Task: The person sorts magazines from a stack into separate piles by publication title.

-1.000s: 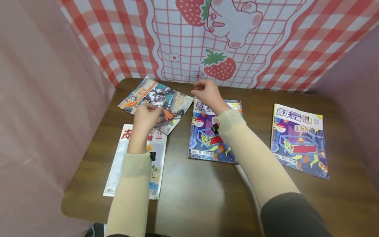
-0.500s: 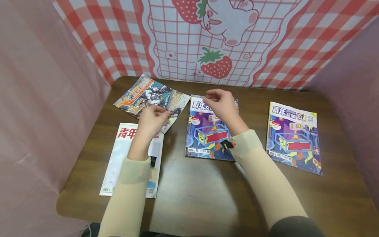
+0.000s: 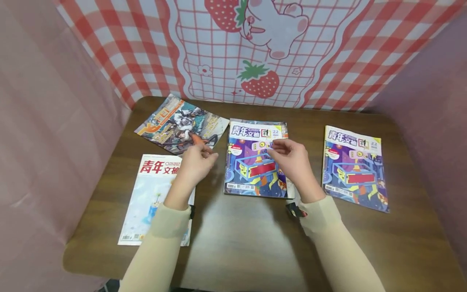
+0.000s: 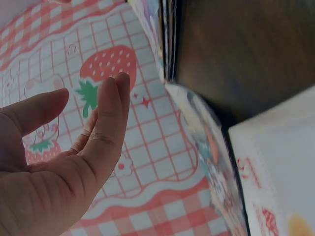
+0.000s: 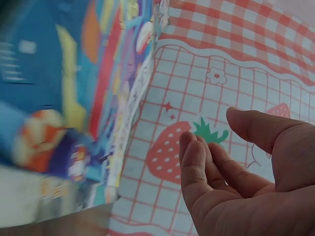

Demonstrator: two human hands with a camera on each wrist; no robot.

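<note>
My left hand [image 3: 196, 166] hovers between the white magazine [image 3: 140, 198] with red lettering at the left and the purple-covered magazine [image 3: 251, 158] in the middle. In the left wrist view the left hand [image 4: 74, 162] has nothing between its loosely bent fingers and thumb. Over the right part of the middle purple magazine is my right hand [image 3: 293, 164], its thumb and fingers apart. The right wrist view also shows the right hand [image 5: 241, 177] holding nothing. Other magazines lie beneath the middle purple one, their edges peeking out at the top and right.
A comic-style magazine [image 3: 182, 123] lies slanted at the back left, just behind the white one. A second purple magazine [image 3: 354, 170] lies at the right of the brown wooden table [image 3: 240, 243]. Behind stands a checked strawberry cloth [image 3: 215, 87]; pink curtains flank both sides.
Both hands have drawn back toward the person: the left from over the comic-style magazine, the right from the far edge of the middle stack. The magazines stay in place; the view shifts slightly.
</note>
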